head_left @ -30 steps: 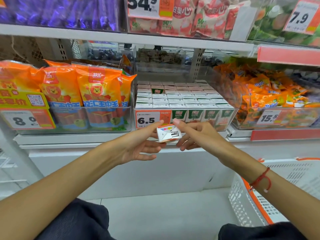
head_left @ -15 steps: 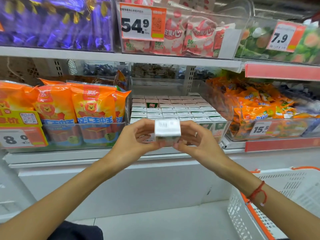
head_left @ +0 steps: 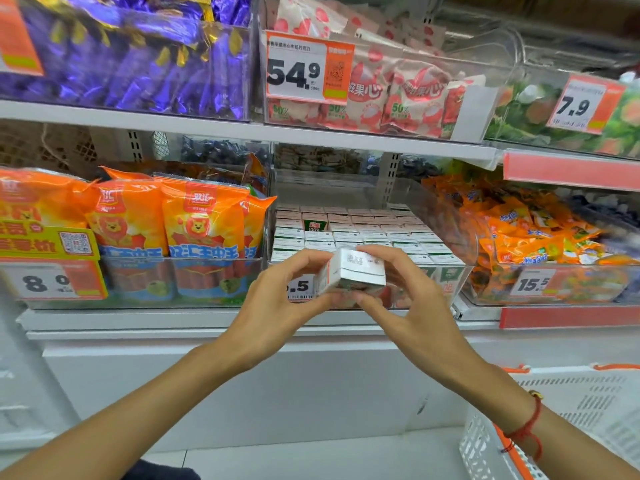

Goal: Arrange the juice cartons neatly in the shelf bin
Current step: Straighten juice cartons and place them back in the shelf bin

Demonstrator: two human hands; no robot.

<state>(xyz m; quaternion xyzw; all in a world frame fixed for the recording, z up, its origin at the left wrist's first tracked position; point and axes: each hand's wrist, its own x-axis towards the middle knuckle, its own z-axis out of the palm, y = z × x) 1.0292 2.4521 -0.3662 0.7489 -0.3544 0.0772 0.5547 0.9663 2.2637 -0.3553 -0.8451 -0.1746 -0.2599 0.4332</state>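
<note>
A small white juice carton hangs in front of the clear shelf bin, just before its front wall. My left hand pinches its left side and my right hand pinches its right side, thumbs below, fingers on top. The carton's white top with a printed code faces me, turned slightly. Behind it, rows of several juice cartons stand upright in the bin, white tops up. One carton in a back row shows a green face.
Orange sausage packs fill the bin on the left, orange snack bags the bin on the right. A shelf with purple and pink bags runs above. A white plastic basket with orange trim stands at the lower right.
The carton rose from below the shelf edge to the bin's front, turned from its side to top-up. Both hands went from passing it to holding it between them. The camera tilted upward.
</note>
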